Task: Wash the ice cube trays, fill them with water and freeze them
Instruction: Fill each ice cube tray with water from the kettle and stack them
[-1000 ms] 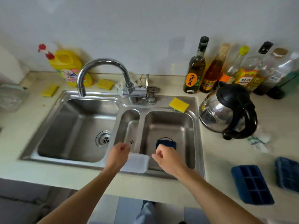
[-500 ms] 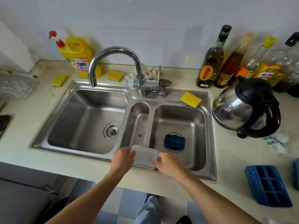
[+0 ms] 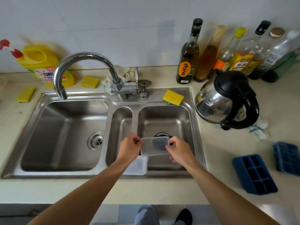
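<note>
Left hand (image 3: 129, 147) and right hand (image 3: 178, 151) each pinch an end of a clear lid (image 3: 155, 146), fingers clamped on it, over the sink (image 3: 73, 95)'s right basin, where one blue tray (image 3: 170, 137) sits. Two more blue ice cube trays (image 3: 254, 174) lie on the counter (image 3: 219, 159) to the right. Readable: "rhino" on a bottle (image 3: 188, 62), "OMO" on the yellow jug (image 3: 42, 65)

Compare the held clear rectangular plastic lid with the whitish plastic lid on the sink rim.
The clear rectangular plastic lid is pinched by left hand and right hand above the basin; the whitish plastic lid lies on the sink rim. The clear one is see-through, the whitish one cloudy. Both are rounded rectangles.
</note>
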The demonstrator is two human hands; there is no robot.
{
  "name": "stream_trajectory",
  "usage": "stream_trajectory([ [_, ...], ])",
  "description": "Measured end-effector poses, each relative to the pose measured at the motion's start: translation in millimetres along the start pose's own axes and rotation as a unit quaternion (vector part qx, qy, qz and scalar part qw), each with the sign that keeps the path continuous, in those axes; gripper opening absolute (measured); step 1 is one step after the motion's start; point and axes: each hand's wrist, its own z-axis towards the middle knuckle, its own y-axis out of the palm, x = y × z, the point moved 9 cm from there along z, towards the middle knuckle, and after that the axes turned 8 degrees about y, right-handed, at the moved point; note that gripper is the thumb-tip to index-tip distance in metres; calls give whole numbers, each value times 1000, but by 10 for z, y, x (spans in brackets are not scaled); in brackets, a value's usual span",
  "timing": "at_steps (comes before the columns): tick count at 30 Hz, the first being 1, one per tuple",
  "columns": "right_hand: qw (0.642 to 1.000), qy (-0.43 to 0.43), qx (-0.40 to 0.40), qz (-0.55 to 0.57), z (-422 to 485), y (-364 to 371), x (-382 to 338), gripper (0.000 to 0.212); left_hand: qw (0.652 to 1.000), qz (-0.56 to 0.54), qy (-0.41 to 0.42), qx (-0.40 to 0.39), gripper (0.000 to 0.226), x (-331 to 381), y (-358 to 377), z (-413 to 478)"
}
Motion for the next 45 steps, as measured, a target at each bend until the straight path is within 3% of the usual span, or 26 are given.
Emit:
stream_trajectory([
  [7,998,61,17,-5,547,-81,403,7,991,58,-8,-124,16,65,721,633],
  [14,995,99,3,5,1023,218,641,24,979,112,-39,-167,16,-167,1162,1061],
  [30,992,114,36,-31,1436,415,862,23,975,117,-85,-171,14,-586,1497,1377],
  [35,987,157,44,-8,1478,470,977,3,975,102,-102,-170,12,-673,1554,1378],
  [45,983,178,43,13,1515,486,1024,11,973,76,-127,-175,11,-708,1554,1393],
])
